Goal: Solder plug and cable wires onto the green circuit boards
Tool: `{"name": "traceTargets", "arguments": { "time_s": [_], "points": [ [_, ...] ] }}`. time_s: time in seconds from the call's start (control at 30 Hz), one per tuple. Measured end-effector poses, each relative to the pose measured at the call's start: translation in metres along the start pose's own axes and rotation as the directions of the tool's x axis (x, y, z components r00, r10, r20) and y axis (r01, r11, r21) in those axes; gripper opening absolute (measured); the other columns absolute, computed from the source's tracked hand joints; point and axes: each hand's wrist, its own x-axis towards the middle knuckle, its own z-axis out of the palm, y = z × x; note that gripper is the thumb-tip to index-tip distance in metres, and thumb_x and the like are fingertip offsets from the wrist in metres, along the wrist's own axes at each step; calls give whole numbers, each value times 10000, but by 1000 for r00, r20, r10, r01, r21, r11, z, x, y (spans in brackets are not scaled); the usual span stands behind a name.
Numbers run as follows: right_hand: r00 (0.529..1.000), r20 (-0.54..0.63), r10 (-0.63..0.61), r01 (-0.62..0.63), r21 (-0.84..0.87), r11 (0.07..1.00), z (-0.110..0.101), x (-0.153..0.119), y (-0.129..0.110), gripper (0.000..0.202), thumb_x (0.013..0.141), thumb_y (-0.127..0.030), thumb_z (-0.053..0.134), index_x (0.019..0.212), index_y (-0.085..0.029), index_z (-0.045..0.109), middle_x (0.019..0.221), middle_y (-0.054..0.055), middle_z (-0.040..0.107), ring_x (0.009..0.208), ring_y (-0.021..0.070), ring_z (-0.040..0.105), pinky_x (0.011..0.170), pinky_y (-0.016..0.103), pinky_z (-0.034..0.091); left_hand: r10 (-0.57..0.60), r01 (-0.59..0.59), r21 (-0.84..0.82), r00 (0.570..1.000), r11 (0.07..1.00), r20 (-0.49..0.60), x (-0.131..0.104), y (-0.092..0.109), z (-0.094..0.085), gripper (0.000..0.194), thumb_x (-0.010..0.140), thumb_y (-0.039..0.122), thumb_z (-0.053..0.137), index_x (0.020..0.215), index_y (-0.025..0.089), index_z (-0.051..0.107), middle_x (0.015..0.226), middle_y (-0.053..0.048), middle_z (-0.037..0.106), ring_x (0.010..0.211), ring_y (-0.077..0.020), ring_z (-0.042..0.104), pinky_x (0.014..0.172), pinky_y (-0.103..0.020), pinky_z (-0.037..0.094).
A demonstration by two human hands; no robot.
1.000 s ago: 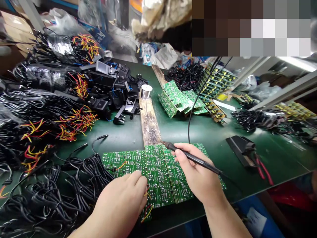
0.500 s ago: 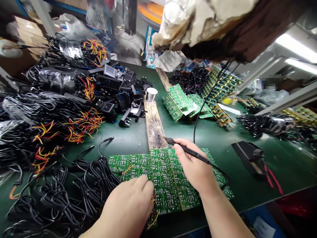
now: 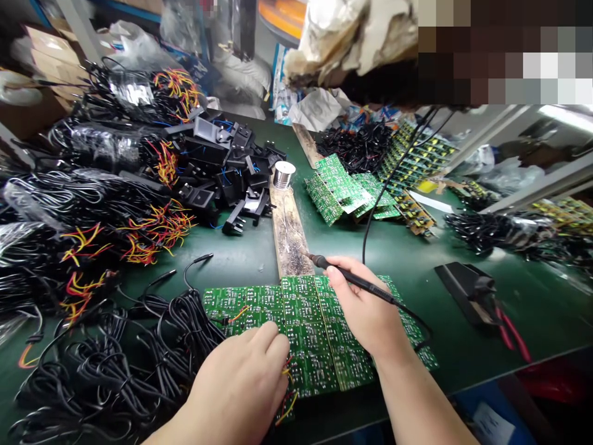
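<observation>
My right hand (image 3: 370,309) is closed around a soldering iron (image 3: 356,281). The iron's tip rests at the scorched end of a wooden strip (image 3: 285,232), near thin strands of solder. A spool of solder wire (image 3: 283,175) stands on the strip's far end. Below both hands lie green circuit board panels (image 3: 308,337), side by side. My left hand (image 3: 245,377) is curled over their left part, fingers bent and mostly hidden. Red and yellow wire ends (image 3: 288,405) stick out beside its fingers; whether it grips them is hidden. Another wire pair (image 3: 239,313) lies on the boards.
Coiled black cables (image 3: 134,364) lie at the left, with bundled cables (image 3: 92,204) behind. Black plug adapter housings (image 3: 231,161) are heaped beyond. More green boards (image 3: 340,185) lie further back. Red-handled pliers (image 3: 512,334) rest at the right. The iron's cord (image 3: 370,216) hangs across the workspace.
Hardly anything differs. The view has shifted slightly, and my left hand sits marginally higher in it. The iron's tip stays at the wooden strip.
</observation>
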Motion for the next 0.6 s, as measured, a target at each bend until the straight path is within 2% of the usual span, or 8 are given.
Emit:
{"name": "traceTargets", "arguments": {
  "time_s": [0.2, 0.37, 0.43, 0.5, 0.6],
  "points": [
    [999, -40, -34, 36, 32, 999, -15, -27, -6, 244, 1080, -410, 627, 1221, -256, 754, 1102, 54, 788, 953, 221, 776, 914, 394, 642, -89, 140, -285, 979, 948, 184, 4, -2, -27, 175, 944, 150, 489, 906, 250, 628, 973, -21, 622, 846, -218, 645, 734, -385, 538],
    [998, -53, -38, 40, 22, 999, -38, -66, -8, 203, 1086, -367, 625, 1209, -264, 750, 1018, 38, 783, 856, 198, 772, 827, 351, 664, -75, 162, -317, 960, 934, 271, 7, -5, -34, 256, 1041, 208, 442, 905, 241, 656, 984, -27, 619, 861, -208, 638, 780, -382, 549],
    [997, -69, -23, 24, 5, 1000, -46, -80, -5, 193, 1082, -356, 636, 1223, -280, 744, 1016, 31, 782, 842, 192, 769, 802, 333, 667, -91, 152, -256, 967, 955, 238, 8, -2, -30, 280, 1065, 203, 416, 941, 225, 666, 999, -40, 623, 872, -213, 640, 798, -394, 561],
    [996, -83, -24, 23, -10, 1000, -51, -91, -2, 193, 1077, -348, 647, 1235, -291, 740, 1029, 29, 781, 846, 190, 768, 793, 319, 670, -95, 117, -148, 984, 982, 148, 10, 2, -23, 288, 1068, 181, 408, 946, 208, 668, 985, -51, 627, 865, -220, 633, 792, -403, 564],
    [994, -95, -47, 46, -19, 999, -56, -104, 2, 186, 1075, -333, 644, 1234, -307, 739, 1038, 23, 783, 847, 186, 771, 772, 287, 672, 1, -1, 9, 1000, 1000, 8, 10, 9, -14, 303, 1048, 135, 420, 879, 204, 661, 913, -47, 627, 832, -225, 613, 751, -398, 563]
  ]
}}
